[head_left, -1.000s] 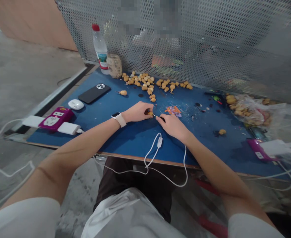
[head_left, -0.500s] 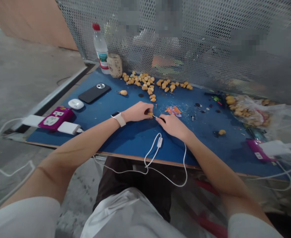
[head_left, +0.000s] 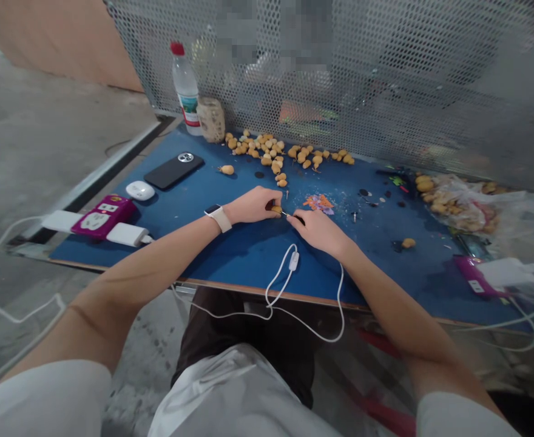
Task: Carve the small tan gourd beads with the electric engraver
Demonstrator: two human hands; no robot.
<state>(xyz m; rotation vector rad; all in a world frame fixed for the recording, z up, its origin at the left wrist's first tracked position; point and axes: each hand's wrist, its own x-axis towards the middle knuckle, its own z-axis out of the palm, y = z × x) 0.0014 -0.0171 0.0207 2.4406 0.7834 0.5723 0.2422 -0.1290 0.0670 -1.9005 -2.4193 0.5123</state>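
Nearby, phone (head_left: pixel 173 170), bottle (head_left: pixel 185 88), scattered yellow pieces (head_left: pixel 267 150).

Both forearms reach in from the lower corners of the frame and converge at centre. Left hand (head_left: pixel 251 205) curled, knuckles up, fingertips pinched together at its right edge, watch band on the wrist. Right hand (head_left: pixel 318 229) palm down, fingers drawn in, thumb and forefinger pinched toward the left hand. Hands nearly touching.

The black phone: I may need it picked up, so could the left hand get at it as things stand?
Probably yes. The black phone lies flat on the blue table, with open surface between it and the left hand, though that hand is pinching a small yellow piece.
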